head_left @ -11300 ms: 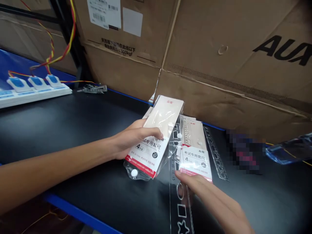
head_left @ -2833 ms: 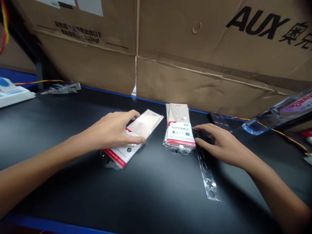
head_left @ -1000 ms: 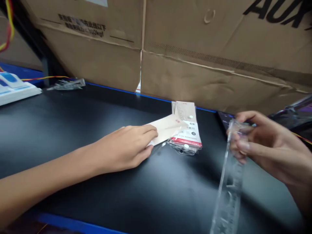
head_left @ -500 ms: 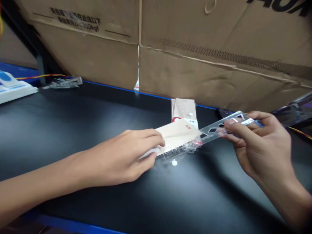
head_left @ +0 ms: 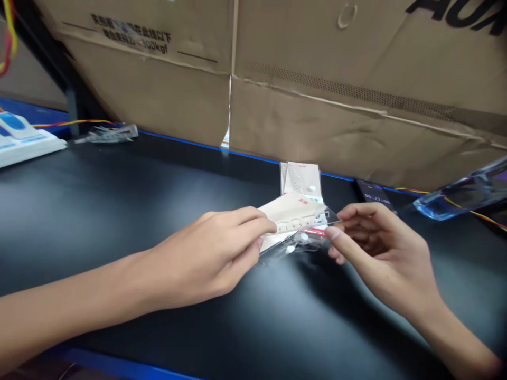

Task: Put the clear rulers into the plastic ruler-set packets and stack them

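Head view: gripping clear packet (head_left: 282, 210) by left end in left hand (head_left: 229, 240); pinching right end of transparent ruler (head_left: 303, 224) in right hand (head_left: 386, 250). Note packet between 2 hands, overlapping packet stack (head_left: 304, 177). Shows cream card (head_left: 292, 205), small red print (head_left: 303, 201); bears numbered marks (head_left: 293, 226) along ruler.

There are two hands (head_left: 222, 250) (head_left: 392, 258), one ruler (head_left: 303, 224), one held pouch (head_left: 287, 208) — one phone (head_left: 374, 194), one bottle (head_left: 455, 194), one power strip (head_left: 31, 148).

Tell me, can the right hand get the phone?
Probably yes: the phone lies just beyond the right hand with nothing seen between, though its fingers are at the clear ruler's end.
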A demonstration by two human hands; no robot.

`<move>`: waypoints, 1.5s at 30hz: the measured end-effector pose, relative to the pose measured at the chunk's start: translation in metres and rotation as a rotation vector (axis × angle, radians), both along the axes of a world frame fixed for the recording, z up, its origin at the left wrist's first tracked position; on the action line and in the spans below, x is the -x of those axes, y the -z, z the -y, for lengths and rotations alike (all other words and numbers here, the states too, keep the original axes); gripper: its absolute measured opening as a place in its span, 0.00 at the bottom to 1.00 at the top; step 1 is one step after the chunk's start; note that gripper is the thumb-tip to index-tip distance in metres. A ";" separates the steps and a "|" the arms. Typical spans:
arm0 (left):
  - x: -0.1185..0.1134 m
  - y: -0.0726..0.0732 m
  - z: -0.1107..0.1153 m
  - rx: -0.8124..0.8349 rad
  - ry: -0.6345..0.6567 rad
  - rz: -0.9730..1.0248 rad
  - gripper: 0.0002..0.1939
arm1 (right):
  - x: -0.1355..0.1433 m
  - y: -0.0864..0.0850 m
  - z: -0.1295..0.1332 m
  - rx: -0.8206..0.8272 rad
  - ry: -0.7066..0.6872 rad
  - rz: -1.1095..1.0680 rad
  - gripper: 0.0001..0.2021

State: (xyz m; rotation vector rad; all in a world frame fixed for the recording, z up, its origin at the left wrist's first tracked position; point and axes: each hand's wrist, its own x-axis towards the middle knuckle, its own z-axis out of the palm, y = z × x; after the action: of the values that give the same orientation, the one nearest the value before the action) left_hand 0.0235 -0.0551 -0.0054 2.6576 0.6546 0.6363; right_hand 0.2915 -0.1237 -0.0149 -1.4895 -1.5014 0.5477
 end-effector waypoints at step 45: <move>0.005 0.004 0.000 -0.240 -0.027 -0.046 0.08 | 0.002 -0.002 0.003 -0.177 0.085 -0.121 0.10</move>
State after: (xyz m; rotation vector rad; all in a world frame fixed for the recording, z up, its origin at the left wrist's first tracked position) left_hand 0.0190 -0.0554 -0.0090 2.8966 0.6647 0.7024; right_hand 0.2893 -0.1265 -0.0131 -1.3527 -1.3504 0.4343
